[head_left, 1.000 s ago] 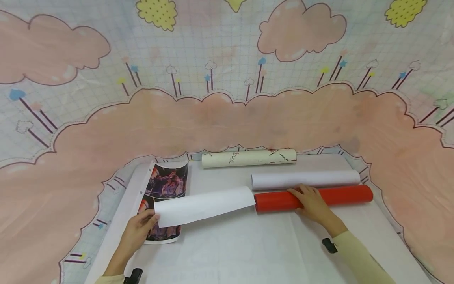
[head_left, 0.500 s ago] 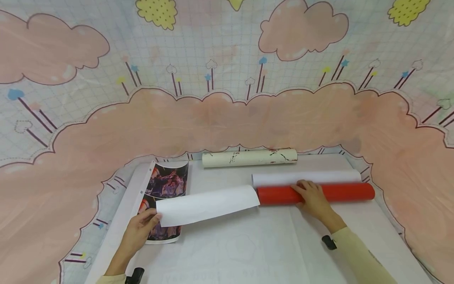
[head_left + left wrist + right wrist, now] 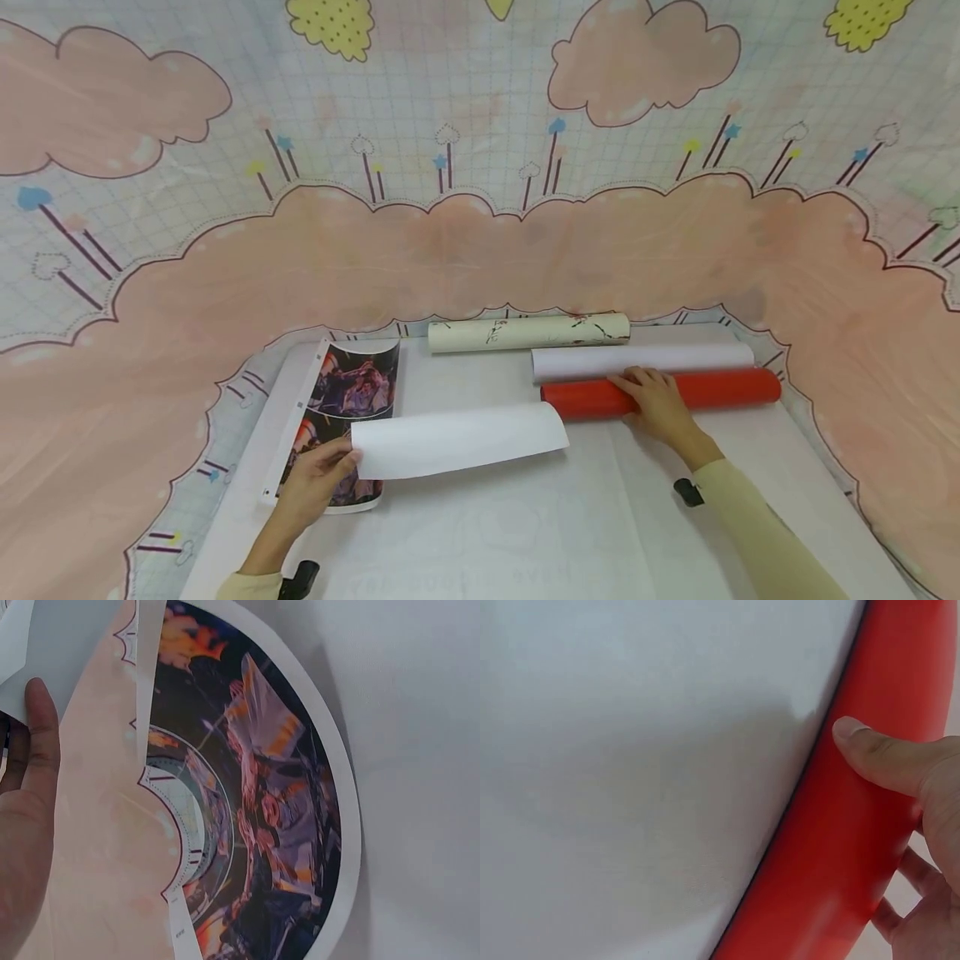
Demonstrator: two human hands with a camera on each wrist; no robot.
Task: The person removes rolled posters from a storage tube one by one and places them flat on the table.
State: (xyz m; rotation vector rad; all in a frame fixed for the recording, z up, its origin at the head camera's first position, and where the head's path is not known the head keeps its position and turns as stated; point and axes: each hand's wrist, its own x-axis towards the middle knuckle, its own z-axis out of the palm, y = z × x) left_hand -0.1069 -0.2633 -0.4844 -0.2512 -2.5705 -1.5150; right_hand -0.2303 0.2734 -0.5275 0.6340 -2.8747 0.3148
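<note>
While my right hand (image 3: 660, 410) grips the red roll (image 3: 727, 389), already down lower right, my left hand (image 3: 313, 479) pinches white paper (image 3: 457, 442), not yet down.

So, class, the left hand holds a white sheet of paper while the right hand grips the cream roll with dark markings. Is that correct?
Not quite: the right hand grips the red roll, not the cream one, as the right wrist view shows. The left hand does hold a white sheet of paper.
</note>
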